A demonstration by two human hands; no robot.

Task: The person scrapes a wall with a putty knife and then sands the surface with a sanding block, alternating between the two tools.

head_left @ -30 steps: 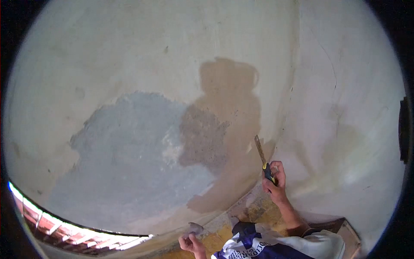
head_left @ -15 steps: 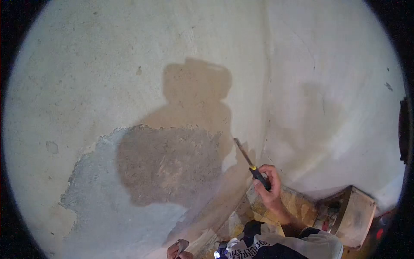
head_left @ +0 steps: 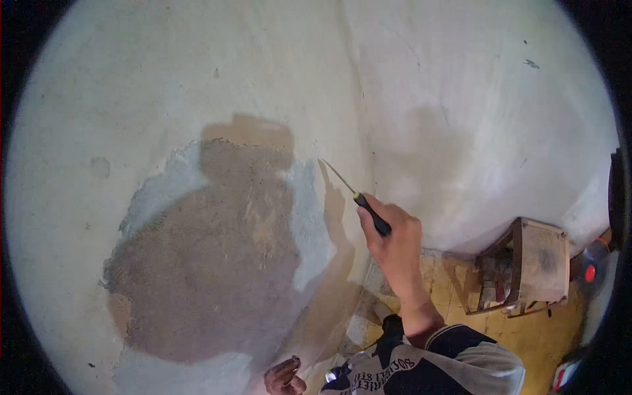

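The right hand (head_left: pixel 393 238) is clenched around the black handle of a scraper (head_left: pixel 356 196), its blade tip against the wall (head_left: pixel 263 72). Left of the blade is a patch of bare grey plaster (head_left: pixel 217 257). Low down, the left hand (head_left: pixel 284 377) is loosely curled; whether it holds anything I cannot tell

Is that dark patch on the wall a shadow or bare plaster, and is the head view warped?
Head view: strong fisheye, black corners. The person's shadow falls over the scraped patch, browning it; lit parts read grey. The right hand and scraper are sharp, with no glare.

scraper (head_left: pixel 355 196) – black handle, thin blade | tilted up-left – at wall
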